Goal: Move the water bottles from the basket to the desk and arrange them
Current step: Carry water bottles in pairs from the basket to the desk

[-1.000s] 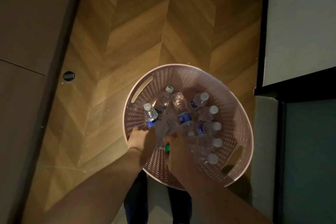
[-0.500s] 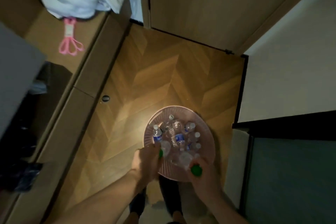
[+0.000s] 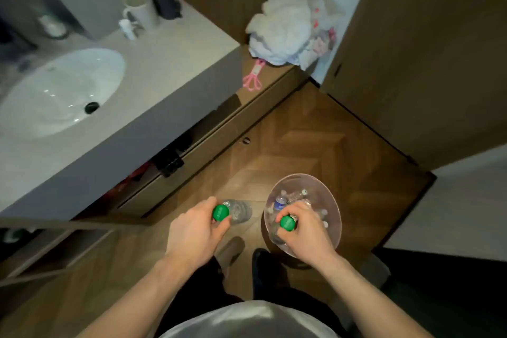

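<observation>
Wood floor (image 3: 315,145) | basket (image 3: 333,200): bottles (image 3: 279,203) | both hands: green-capped bottles

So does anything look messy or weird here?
A little. A crumpled white heap of cloth sits piled on the wooden ledge, with a pink plastic thing lying loose beside it. The bottles in the basket lie jumbled every which way. Nothing looks spilled or broken.

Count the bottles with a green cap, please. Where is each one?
2. One green-capped bottle is in the left hand, over the floor. The other is in the right hand, above the basket. More may be hidden inside.
</observation>
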